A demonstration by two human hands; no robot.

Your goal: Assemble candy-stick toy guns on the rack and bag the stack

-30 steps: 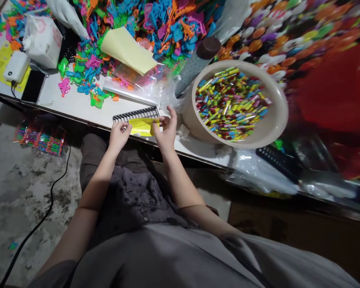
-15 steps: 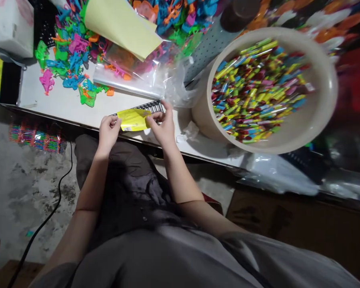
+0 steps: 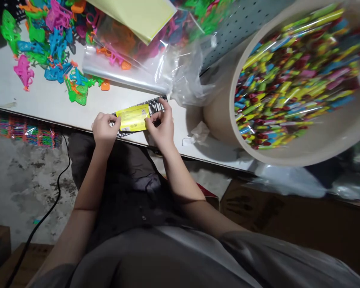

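Note:
A yellow printed label [image 3: 132,117] is stretched between my two hands, over a black slotted plastic strip [image 3: 156,105] at the table's front edge. My left hand [image 3: 105,127] pinches the label's left end between thumb and fingers. At the right end, my right hand [image 3: 161,123] grips the label with thumb and bent fingers, and its index finger reaches up to the strip's far corner. Small print shows on the label's upper face. Most of the strip's middle is hidden beneath it.
A large beige bucket [image 3: 243,72] of small wrapped, colourful pieces stands at the right. Bright plastic toys [image 3: 58,44] are heaped at the back left. Clear plastic bags [image 3: 129,76] and a pale yellow sheet [image 3: 144,20] lie behind my hands. A black cable [image 3: 58,188] runs across the floor.
The camera view has moved closer to the table, so the bucket and toys look larger. The label lies flatter and its print shows more clearly. Both hands keep their hold.

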